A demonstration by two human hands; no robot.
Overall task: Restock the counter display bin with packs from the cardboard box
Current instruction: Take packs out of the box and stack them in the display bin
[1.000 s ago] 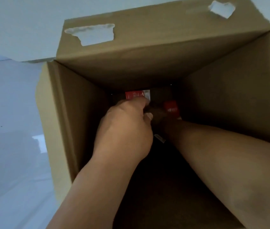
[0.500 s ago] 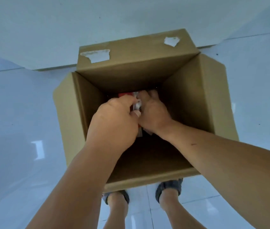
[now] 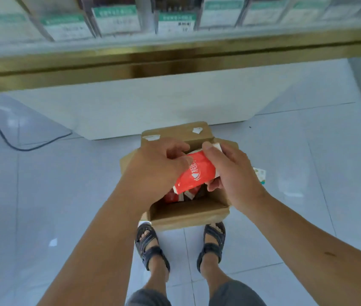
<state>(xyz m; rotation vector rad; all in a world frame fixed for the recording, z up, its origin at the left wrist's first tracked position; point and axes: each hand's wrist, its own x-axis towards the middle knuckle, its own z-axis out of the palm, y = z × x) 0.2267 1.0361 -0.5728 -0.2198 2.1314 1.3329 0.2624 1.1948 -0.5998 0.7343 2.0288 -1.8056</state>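
Observation:
An open cardboard box (image 3: 188, 212) stands on the floor in front of my feet. Above it, my left hand (image 3: 155, 166) and my right hand (image 3: 232, 171) both grip red packs (image 3: 195, 173) with white ends, held together between them. More red packs (image 3: 175, 196) show lower down under my left hand; whether they are held or lie in the box I cannot tell. The counter (image 3: 175, 60) with a gold edge runs across the top, with clear display bins (image 3: 117, 18) of packs behind it.
A white counter base (image 3: 153, 109) stands just beyond the box. A black cable (image 3: 9, 142) lies on the tiled floor at left. A small paper item (image 3: 260, 174) lies on the floor right of the box. My sandalled feet (image 3: 150, 246) stand behind the box.
Both hands have come up out of the box holding the red packs. The view has risen and now takes in the counter and bins.

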